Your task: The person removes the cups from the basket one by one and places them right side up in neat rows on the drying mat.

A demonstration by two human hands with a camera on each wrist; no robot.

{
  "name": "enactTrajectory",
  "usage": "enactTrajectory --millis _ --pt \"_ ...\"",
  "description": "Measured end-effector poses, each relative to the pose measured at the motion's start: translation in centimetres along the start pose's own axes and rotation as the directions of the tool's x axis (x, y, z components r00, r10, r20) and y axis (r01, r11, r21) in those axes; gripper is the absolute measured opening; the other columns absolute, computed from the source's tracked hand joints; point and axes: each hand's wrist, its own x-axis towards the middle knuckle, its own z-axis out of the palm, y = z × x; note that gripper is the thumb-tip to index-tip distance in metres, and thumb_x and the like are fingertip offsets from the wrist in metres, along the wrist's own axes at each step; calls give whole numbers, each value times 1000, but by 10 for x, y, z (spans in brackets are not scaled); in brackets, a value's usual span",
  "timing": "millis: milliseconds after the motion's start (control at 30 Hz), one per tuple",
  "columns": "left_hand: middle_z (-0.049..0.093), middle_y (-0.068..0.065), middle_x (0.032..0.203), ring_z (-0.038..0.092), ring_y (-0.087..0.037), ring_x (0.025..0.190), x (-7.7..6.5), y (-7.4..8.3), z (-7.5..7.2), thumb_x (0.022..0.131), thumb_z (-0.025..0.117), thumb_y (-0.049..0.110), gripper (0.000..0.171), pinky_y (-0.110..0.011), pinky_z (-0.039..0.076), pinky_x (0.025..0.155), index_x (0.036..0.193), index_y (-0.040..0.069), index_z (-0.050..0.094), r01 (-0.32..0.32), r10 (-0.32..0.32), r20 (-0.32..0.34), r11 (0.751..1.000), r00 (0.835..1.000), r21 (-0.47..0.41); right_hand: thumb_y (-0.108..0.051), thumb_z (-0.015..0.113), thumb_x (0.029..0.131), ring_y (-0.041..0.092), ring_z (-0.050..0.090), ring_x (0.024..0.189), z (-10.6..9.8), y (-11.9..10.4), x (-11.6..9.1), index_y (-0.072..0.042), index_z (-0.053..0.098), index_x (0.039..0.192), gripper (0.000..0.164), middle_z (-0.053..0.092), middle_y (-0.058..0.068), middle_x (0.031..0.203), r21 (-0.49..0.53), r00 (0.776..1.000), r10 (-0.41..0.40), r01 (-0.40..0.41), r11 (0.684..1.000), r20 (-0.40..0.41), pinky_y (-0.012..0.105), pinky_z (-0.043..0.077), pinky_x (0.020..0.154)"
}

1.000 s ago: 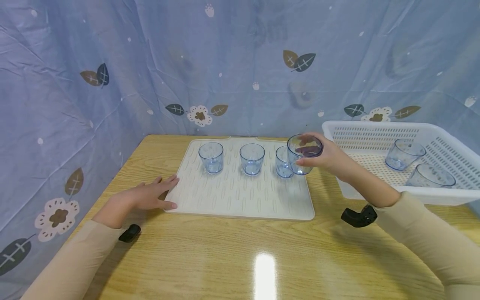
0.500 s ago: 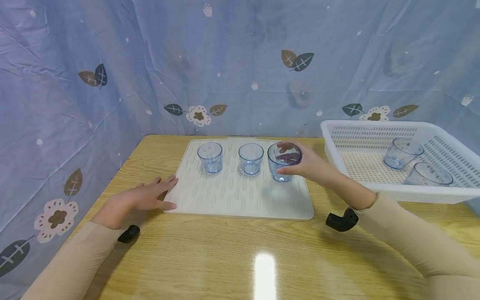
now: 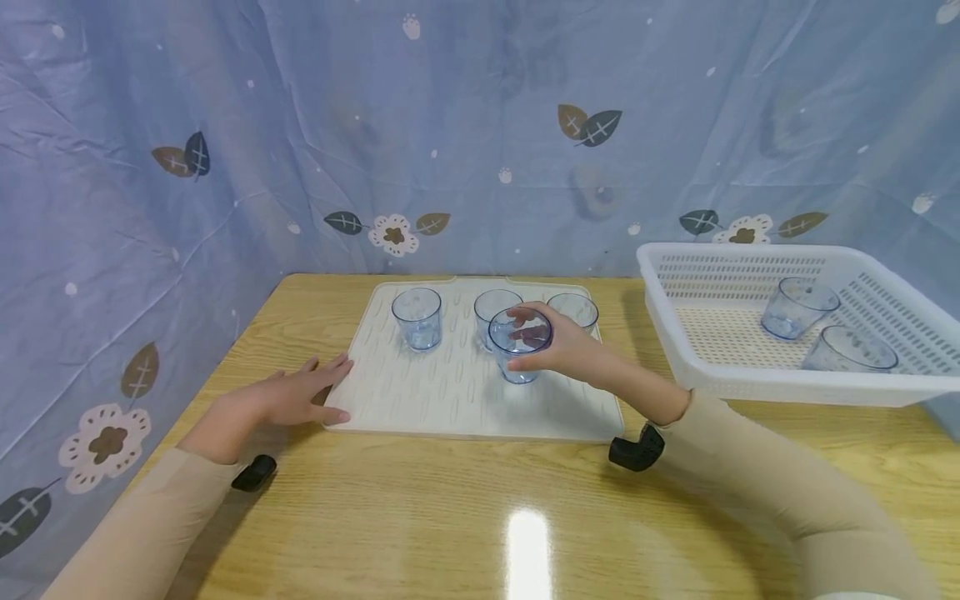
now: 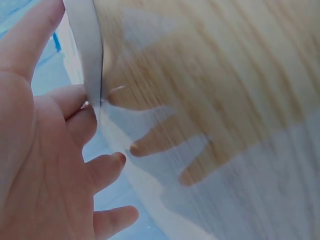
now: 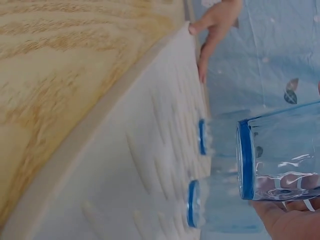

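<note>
My right hand holds a clear blue-tinted drinking glass by its side, thumb in front and fingers behind. In the right wrist view the base of this glass appears raised off the white ribbed mat. Upright on the mat are three similar glasses: a left one, a middle one partly covered by the held glass, and a right one partly behind my hand. My left hand touches the mat's front left corner with spread fingers; the left wrist view shows them along the edge.
On the right stands a white perforated basket. Inside it, two more glasses lie tilted, one farther back and one nearer. A wooden table carries everything, with a patterned blue cloth behind and at the left.
My right hand has carried the glass leftward and nearer to me, from beside the right glass to in front of the middle one. My left hand has stayed at the mat's corner.
</note>
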Motion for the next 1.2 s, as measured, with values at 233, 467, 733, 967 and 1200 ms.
enactTrajectory --millis 233,467,733,967,1200 --pt "3 -23 169 -4 -59 148 -1 -1 -2 95 65 60 104 -83 -1 104 165 4 11 -1 1 -9 1000 1000 -3 -17 89 83 32 52 133 21 3 17 -6 46 151 81 51 18 144 -11 998 -49 50 999 32 43 50 104" --pt "4 -24 169 -3 -59 148 -2 -1 -2 95 65 60 104 -84 -1 104 165 4 12 2 -2 -10 1000 1000 6 -10 84 86 30 51 136 45 3 30 -8 42 153 79 45 21 151 59 996 -33 29 998 84 41 46 109" --pt "4 -24 169 -3 -60 147 -2 -1 -2 95 65 59 103 -84 -1 103 165 4 12 -11 12 -11 1000 1000 4 -4 83 85 28 51 136 69 3 41 -5 40 153 81 44 19 154 82 990 -82 72 994 118 38 43 111" --pt "4 -24 169 -2 -60 147 -2 0 0 95 65 59 104 -84 0 103 165 3 12 -7 7 -7 1000 1000 8 -3 84 85 27 50 138 88 1 48 -7 40 154 82 47 13 153 93 988 -62 49 994 140 32 47 107" --pt "4 -23 169 -3 -60 147 -2 3 0 96 65 59 103 -85 1 103 165 3 13 -9 9 -8 1000 1000 -2 1 83 83 26 49 139 106 2 56 -6 42 152 81 49 14 150 125 987 -43 24 992 152 29 49 103"
